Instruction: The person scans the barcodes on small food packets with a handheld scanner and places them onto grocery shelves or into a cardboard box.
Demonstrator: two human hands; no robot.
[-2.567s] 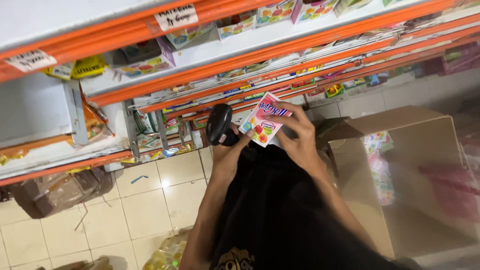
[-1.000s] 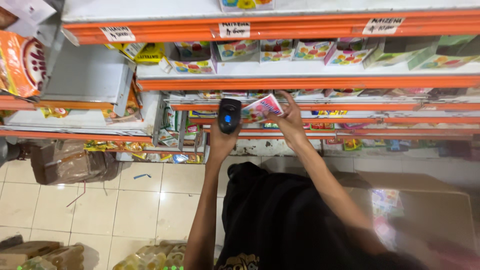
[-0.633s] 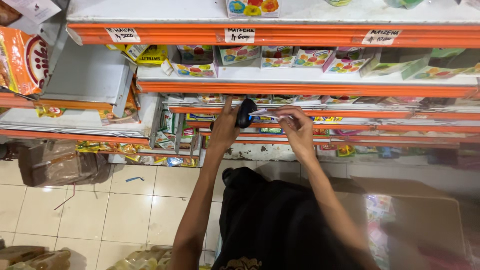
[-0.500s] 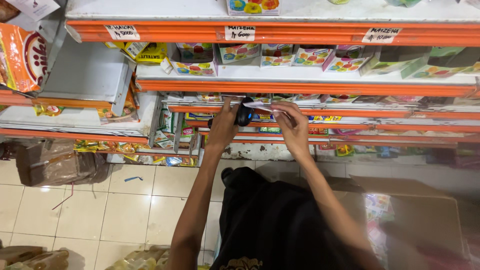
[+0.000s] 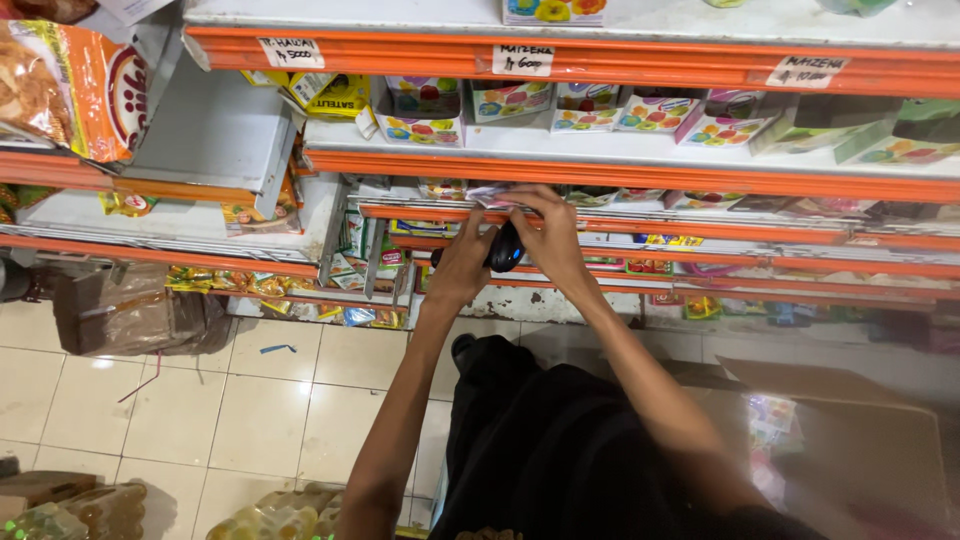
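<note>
Now both hands are up at the shop shelves, at the level of the 3rd orange rail from the top. The left hand [image 5: 462,262] is closed around a black handheld scanner [image 5: 505,248], which shows a small blue light and sits between the 2 hands. The right hand [image 5: 548,232] has its fingers bent over a small colourful packet [image 5: 492,193] and holds it at the front edge of that shelf, just above the scanner; the packet is partly hidden by the fingers. One shelf higher, a row of colourful boxes [image 5: 424,112] with fruit pictures stands along the orange shelf rail [image 5: 620,175]. At the far left hangs an orange snack bag [image 5: 75,85]. Below, to the right, an open cardboard box [image 5: 850,440] stands on the tiled floor [image 5: 250,400].
</note>
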